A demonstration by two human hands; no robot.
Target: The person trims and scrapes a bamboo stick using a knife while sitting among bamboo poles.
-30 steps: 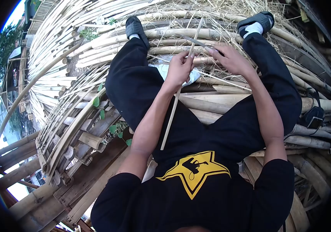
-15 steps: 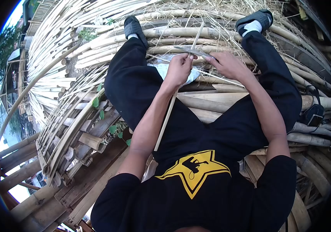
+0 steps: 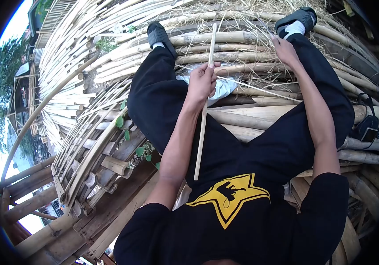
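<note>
Landmark: yellow star (image 3: 238, 201) on the shirt front. Bamboo strip (image 3: 201, 137) is up in the left hand (image 3: 201, 83), beyond the star and a bit left of it. Looks pale tan, slim, straight, near-uniform width, squared near end; surface finish too small to read.

Long axis runs fore-aft: near end just beyond the star's left tip, over the lap, far end pointing away from the star, leaning slightly right. Can't tell if the near end touches the trousers (image 3: 167, 101).

Left hand: fingers closed around the strip around its middle, thumb along it. Right hand (image 3: 285, 53): well beyond the star and to its right, near the right shoe (image 3: 296, 21), fingers gripping a knife (image 3: 268, 32); blade thin and blurred, aimed away from the star, apart from the strip.

Surface: bamboo poles (image 3: 242, 57) laid side by side beyond the star, loose straw (image 3: 247, 8) on the far ones. White plastic (image 3: 224, 89) sits beyond the star, under and beside the left hand; a thin sliver (image 3: 264, 90) runs from there toward the right leg. Black device (image 3: 368, 131) well right of the star. Outdoors: trees (image 3: 3, 75), bright sky and a curved pole (image 3: 34, 115) far left of the star.
</note>
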